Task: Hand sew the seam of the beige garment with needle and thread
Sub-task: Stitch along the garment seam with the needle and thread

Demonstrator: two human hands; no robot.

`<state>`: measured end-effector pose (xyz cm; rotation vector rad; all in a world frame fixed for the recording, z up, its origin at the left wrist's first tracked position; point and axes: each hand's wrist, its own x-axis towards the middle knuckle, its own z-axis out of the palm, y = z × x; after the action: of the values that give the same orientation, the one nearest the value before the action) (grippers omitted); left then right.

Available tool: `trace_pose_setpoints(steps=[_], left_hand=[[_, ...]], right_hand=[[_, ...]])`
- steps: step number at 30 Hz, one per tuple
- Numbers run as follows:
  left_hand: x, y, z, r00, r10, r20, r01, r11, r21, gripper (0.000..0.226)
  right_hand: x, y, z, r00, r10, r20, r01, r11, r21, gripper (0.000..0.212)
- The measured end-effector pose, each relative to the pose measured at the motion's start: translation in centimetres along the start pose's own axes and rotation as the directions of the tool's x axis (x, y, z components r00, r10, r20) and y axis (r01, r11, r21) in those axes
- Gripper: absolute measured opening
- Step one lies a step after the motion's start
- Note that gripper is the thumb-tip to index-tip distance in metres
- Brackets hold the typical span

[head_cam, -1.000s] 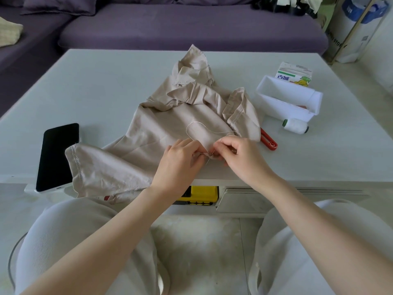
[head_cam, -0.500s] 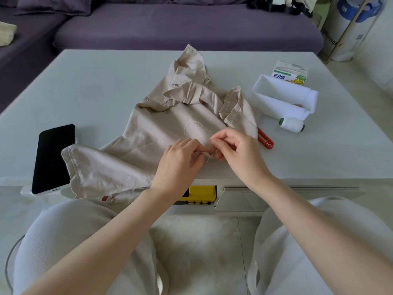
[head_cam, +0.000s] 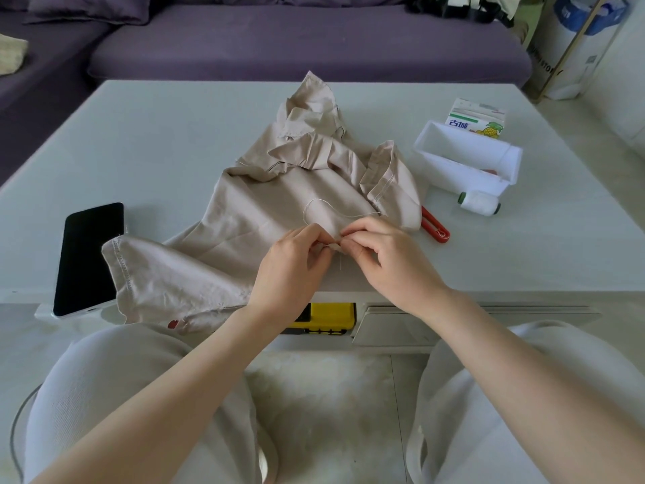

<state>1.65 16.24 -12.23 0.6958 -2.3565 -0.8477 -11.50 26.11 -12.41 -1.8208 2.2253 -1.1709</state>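
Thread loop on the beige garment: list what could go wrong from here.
1. The slack thread lies looped on the garment; pulling it through could knot it.
2. Both hands' fingers pinch the same small fold, so the barely visible needle could prick one.
3. The phone overhangs the table edge; tugging cloth might knock it.

Single head-worn wide-angle view, looking forward and down, close over the pale grey table [head_cam: 146, 162], purple fabric sofa [head_cam: 307, 40] beyond.
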Motion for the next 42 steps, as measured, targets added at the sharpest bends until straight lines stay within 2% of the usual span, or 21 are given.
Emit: trace_pose_setpoints(steps=[3,6,9,13,19,23,25,27,29,31,35,38,40,42], left_hand=[[0.1,0.0,-0.1,0.998,-0.055,0.01,0.055,0.996,-0.068,0.004],[0.3,0.1,-0.2,0.996,-0.083,0.02,0.084,0.99,-0.115,0.007],[0.4,0.3,-0.2,0.994,-0.097,0.046,0.102,0.986,-0.129,0.012],[0.3,0.2,0.0,0.994,-0.087,0.065,0.096,0.984,-0.152,0.006],[0.2,0.3,-0.1,0.989,-0.086,0.121,0.108,0.978,-0.181,0.018],[0.4,0.1,0.0,0.986,-0.116,0.123,0.134,0.979,-0.151,0.017],[0.4,0.1,0.0,0.984,-0.13,0.126,0.148,0.978,-0.145,0.013],[0.4,0.2,0.1,0.984,-0.133,0.118,0.149,0.979,-0.141,0.012],[0.4,0.3,0.2,0.988,-0.122,0.098,0.133,0.984,-0.121,0.014],[0.3,0.3,0.5,0.99,-0.114,0.085,0.122,0.988,-0.09,0.016],[0.4,0.2,0.7,0.99,-0.116,0.077,0.121,0.991,-0.063,0.017],[0.2,0.4,0.8,0.994,-0.088,0.065,0.088,0.996,0.012,0.011],[-0.2,0.9,0.8,0.999,0.014,0.033,-0.016,0.998,0.058,0.004],[-0.6,1.3,1.0,0.982,0.188,0.003,-0.187,0.977,0.104,0.009]], right_hand=[[-0.2,0.2,-0.2,0.998,-0.046,0.05,0.047,0.999,-0.027,0.024],[-0.4,0.4,-0.1,0.994,-0.088,0.059,0.094,0.989,-0.112,0.026],[-0.5,0.2,0.0,0.994,-0.111,-0.011,0.108,0.979,-0.172,0.034],[-0.4,0.0,0.3,0.98,-0.166,-0.109,0.143,0.971,-0.19,0.03],[-0.5,-0.4,0.4,0.971,-0.152,-0.183,0.151,0.988,-0.019,0.027],[-0.7,-1.1,-0.1,0.963,-0.207,-0.175,0.227,0.968,0.105,0.025],[-1.3,-1.4,-0.3,0.964,-0.227,-0.141,0.246,0.959,0.143,0.025],[-2.1,-1.7,-0.5,0.983,-0.172,-0.06,0.182,0.955,0.234,0.028],[-3.0,-1.6,-0.7,0.993,-0.041,0.112,-0.003,0.93,0.369,0.031],[-3.9,-1.3,-1.0,0.955,0.075,0.286,-0.192,0.892,0.41,0.032],[-5.6,-0.4,-1.6,0.854,0.218,0.472,-0.376,0.885,0.273,0.033],[-7.0,0.3,-2.0,0.799,0.255,0.544,-0.396,0.905,0.158,0.034],[-7.9,0.8,-2.3,0.777,0.273,0.568,-0.395,0.913,0.101,0.035],[-8.7,1.1,-2.7,0.768,0.296,0.568,-0.412,0.907,0.085,0.036]])
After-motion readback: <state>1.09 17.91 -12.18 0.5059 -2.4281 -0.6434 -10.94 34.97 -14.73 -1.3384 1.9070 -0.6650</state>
